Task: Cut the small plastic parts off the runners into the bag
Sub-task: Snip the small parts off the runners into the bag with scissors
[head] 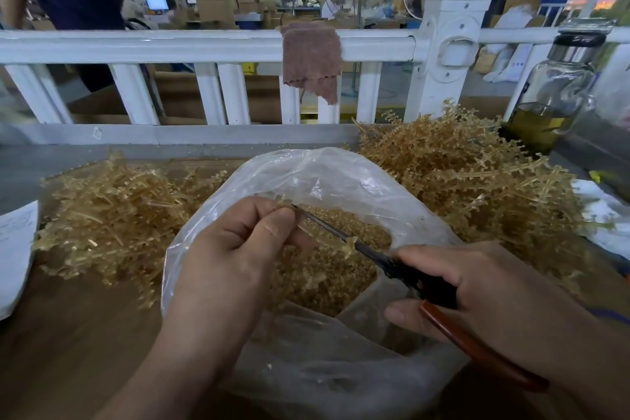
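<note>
A clear plastic bag lies open in front of me, holding a heap of small amber plastic parts. Over its mouth my left hand pinches one end of a translucent amber runner. My right hand grips scissors with black blades and red-brown handles. The blades lie along the runner, their tip next to my left fingertips. Whether parts still hang on this runner is hard to tell.
A pile of amber runners lies left of the bag and a taller pile right of it. A white railing with a brown cloth runs behind. A glass bottle stands far right; paper lies at the left edge.
</note>
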